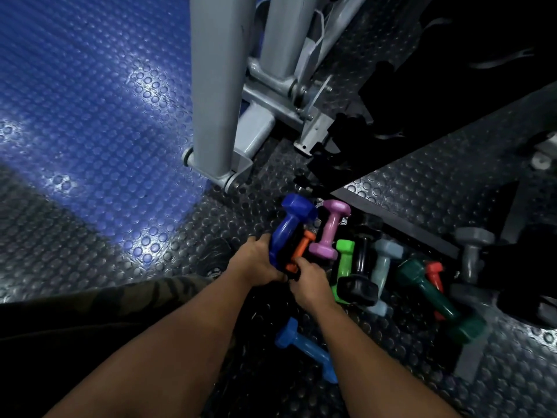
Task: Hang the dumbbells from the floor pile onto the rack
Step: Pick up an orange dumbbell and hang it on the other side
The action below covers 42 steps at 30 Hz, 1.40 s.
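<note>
Studded rubber flooring (90, 122), blue to the left and dark grey nearer the person, carries a pile of small dumbbells beside the foot of a grey metal frame (211, 101). Whether that frame is the rack cannot be told from this view.

Taking the pink dumbbell (329, 230) as the landmark: the big blue dumbbell (291, 226) lies just left of it, its long axis running away from the person and leaning slightly right, far head up near the frame's foot. The left hand (256, 260) is curled round its near end, fingers wrapped under the handle. Between the blue one and the pink one sits a short orange dumbbell (301, 251) on much the same axis; the right hand (310, 283) pinches its near end, fingers bent, thumb hidden.

Right of the pink one lie a green dumbbell (343, 263), a black dumbbell (360, 276), a pale grey-blue one (384, 267), a dark green one (437, 300), a red one (434, 277) and a grey one (471, 257). A 2nd blue dumbbell (304, 348) rests well below it, under the right forearm.

Both held weights point away from the wrists, so I judge the coming lift will be a straight pull back and up. The left hand has the heavier piece, nearest the frame.
</note>
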Motion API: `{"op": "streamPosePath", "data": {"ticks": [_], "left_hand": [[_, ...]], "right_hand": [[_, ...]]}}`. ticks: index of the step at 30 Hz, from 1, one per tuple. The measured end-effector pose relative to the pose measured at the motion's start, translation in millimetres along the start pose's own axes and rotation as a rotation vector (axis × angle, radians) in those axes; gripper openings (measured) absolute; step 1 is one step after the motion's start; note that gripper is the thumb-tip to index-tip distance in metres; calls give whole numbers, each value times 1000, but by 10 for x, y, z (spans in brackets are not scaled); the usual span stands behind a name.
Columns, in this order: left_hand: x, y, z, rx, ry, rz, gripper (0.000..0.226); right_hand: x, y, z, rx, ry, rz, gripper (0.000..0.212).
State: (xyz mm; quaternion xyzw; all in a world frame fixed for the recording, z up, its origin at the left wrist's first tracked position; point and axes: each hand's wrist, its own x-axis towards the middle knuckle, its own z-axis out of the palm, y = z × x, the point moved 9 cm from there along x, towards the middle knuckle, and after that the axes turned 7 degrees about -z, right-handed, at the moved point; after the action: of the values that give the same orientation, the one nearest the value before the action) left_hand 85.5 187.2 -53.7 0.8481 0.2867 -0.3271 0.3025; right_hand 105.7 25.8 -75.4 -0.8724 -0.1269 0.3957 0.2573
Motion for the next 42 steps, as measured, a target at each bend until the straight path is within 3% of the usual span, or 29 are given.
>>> {"op": "streamPosePath", "data": {"ticks": [5,13,18,23,26,29,31,34,38,42], "left_hand": [[-20,-10,49,28,-57,-14,120],[4,-37,82,66,-115,-55,125],[7,-32,86,16,-141,-76,113],[25,-23,77,-83,-147,-111,99],[-13,-9,52,-105,-48,-121,101],[-78,126,-39,-15,179,-2,86],[-130,260,-86,16,246,78,78],[-255,513,-98,-16,199,177,67],[-497,790,-64,-80,127,302,58],[-796,1005,9,-133,-26,317,66]], "right_hand": [[43,-35,91,-44,-88,-39,63],[161,15,36,0,-84,-18,53],[120,188,-1,123,11,77,32],[20,259,-144,137,160,109,25],[-68,228,-250,178,240,133,18],[-240,181,-391,285,306,167,9],[-356,181,-425,361,297,180,13],[-587,208,-548,470,277,156,29],[-874,273,-810,545,250,123,26],[-1226,311,-1123,620,257,112,27]]}}
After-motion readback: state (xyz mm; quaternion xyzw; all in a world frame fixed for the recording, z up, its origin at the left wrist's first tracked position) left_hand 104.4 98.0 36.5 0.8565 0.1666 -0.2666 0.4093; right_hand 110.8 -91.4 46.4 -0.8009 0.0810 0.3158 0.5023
